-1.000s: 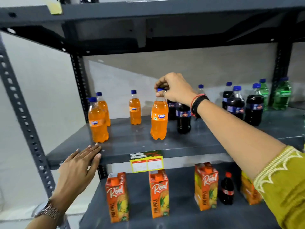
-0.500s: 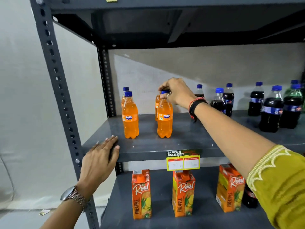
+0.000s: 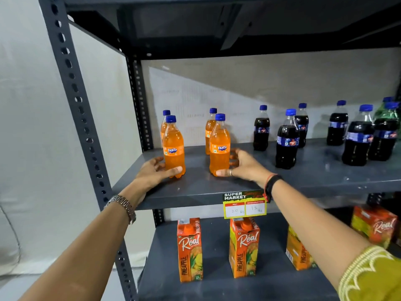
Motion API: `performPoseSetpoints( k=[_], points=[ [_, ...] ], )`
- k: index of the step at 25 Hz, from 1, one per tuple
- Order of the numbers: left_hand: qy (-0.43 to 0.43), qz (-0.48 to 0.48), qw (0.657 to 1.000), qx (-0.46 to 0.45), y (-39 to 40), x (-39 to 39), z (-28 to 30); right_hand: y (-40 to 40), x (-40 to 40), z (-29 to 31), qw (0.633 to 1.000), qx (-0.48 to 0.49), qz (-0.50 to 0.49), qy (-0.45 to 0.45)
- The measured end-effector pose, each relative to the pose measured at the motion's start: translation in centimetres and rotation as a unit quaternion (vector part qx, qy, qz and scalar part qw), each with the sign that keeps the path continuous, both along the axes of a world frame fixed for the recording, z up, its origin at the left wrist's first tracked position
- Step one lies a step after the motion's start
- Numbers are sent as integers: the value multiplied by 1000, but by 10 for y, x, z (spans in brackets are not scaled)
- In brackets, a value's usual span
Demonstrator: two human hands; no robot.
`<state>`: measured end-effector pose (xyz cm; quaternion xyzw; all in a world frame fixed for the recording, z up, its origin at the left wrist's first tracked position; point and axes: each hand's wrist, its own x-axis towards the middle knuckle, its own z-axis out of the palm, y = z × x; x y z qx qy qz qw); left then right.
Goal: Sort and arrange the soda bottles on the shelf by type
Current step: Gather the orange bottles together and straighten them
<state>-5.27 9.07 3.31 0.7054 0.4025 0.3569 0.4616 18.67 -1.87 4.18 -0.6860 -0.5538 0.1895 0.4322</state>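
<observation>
Several orange Fanta bottles stand at the left of the grey shelf (image 3: 195, 192) in two front-and-back pairs. My left hand (image 3: 152, 172) wraps the base of the front left Fanta bottle (image 3: 173, 146). My right hand (image 3: 240, 166) wraps the base of the front right Fanta bottle (image 3: 219, 144). Behind them stand a back left Fanta bottle (image 3: 164, 124) and a back right Fanta bottle (image 3: 210, 127). Several dark cola bottles (image 3: 286, 142) with blue caps fill the middle and right. A green bottle (image 3: 388, 109) shows partly at the far right.
A perforated upright post (image 3: 78, 109) frames the left side. A yellow price tag (image 3: 244, 205) hangs from the shelf's front edge. Orange pineapple juice cartons (image 3: 189, 248) stand on the lower shelf. Another shelf sits close overhead.
My right hand left the bottle's cap and dropped to its base. My left hand moved from the shelf edge onto the front left Fanta bottle. The view shifted left.
</observation>
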Motion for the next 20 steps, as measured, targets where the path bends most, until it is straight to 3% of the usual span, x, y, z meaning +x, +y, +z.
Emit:
performPoseSetpoints(
  k=[6,20],
  points=[
    [39,13,998,48,6,5,-5,7,3,-8,1000,15,-15,-4],
    [22,95,994,56,9,2,-10,9,8,-12,998,24,-3,52]
  ],
)
